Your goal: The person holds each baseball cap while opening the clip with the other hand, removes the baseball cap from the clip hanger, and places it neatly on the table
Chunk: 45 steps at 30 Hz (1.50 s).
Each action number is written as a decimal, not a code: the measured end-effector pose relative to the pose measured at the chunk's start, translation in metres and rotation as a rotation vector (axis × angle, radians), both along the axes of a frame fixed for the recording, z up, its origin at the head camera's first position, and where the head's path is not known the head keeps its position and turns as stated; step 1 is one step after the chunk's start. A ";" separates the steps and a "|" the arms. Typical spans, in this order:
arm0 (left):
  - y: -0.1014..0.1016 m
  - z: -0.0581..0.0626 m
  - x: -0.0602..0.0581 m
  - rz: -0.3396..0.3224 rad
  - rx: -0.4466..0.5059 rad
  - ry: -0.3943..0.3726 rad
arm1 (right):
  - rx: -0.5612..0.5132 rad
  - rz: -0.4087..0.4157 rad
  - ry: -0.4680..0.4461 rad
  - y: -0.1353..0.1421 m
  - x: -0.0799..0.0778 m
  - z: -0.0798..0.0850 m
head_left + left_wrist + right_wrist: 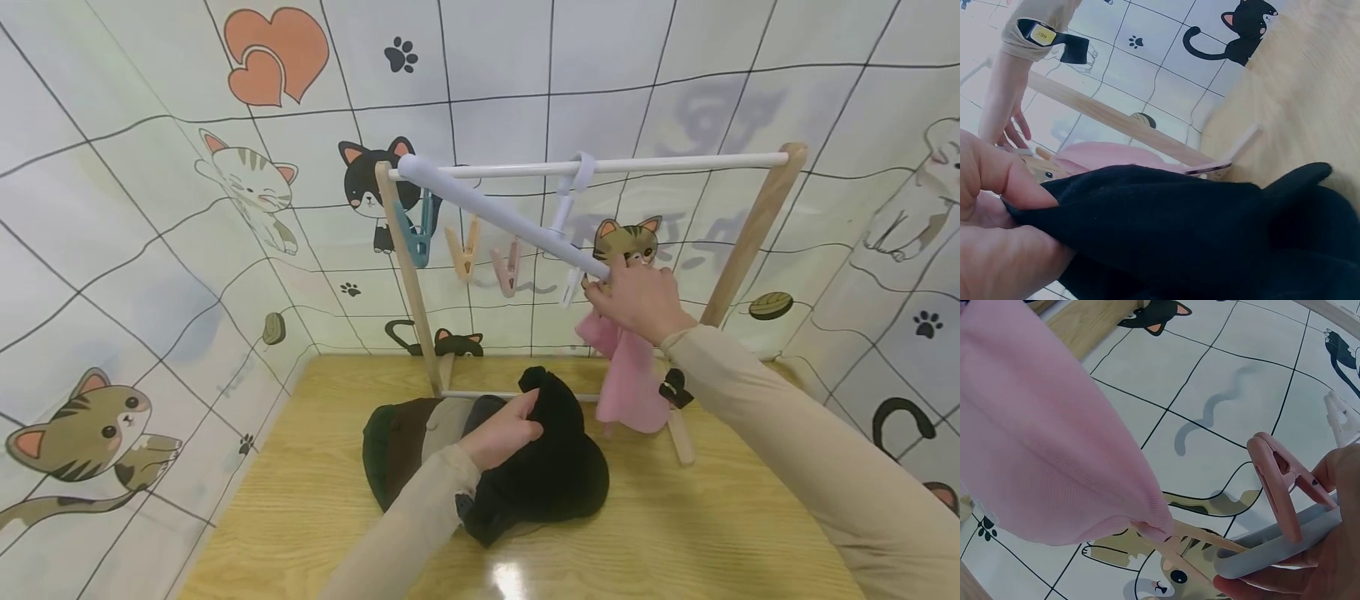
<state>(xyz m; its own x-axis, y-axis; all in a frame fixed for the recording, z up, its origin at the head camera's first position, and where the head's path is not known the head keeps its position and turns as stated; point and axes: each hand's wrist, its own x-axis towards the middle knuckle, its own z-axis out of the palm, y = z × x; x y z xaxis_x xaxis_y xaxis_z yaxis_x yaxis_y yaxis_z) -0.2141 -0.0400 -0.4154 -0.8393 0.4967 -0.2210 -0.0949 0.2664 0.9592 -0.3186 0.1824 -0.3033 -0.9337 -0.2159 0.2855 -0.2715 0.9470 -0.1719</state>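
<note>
In the head view my left hand (506,433) pinches a fold of a soft black cloth item (566,458) between thumb and fingers. The left wrist view shows the same black fabric (1166,219) drawn out from the thumb and fingertips. My right hand (637,300) grips the right end of a pale lilac clip hanger (487,208), its bar slanting down to the right. Below that hand hangs a pink cloth item (633,383). In the right wrist view a beige peg (1179,565) at the bar's end holds the pink cloth (1054,437).
The hanger's hook (582,173) sits on the white rod (675,164) of a wooden-legged rack. Along the bar dangle a teal peg (418,237), an orange peg (465,250) and a pink peg (506,271). Green (377,450), brown and grey cloth lies left of the black item on the wooden table (300,500).
</note>
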 end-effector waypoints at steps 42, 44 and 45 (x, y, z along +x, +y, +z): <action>-0.060 0.028 -0.013 -0.051 -0.325 0.165 | -0.260 0.355 -0.034 0.030 0.001 -0.019; -0.059 0.034 -0.015 -0.051 -0.384 0.257 | -0.287 0.382 -0.031 0.034 0.000 -0.020; -0.058 0.037 -0.015 -0.052 -0.416 0.306 | -0.300 0.393 -0.036 0.036 -0.001 -0.021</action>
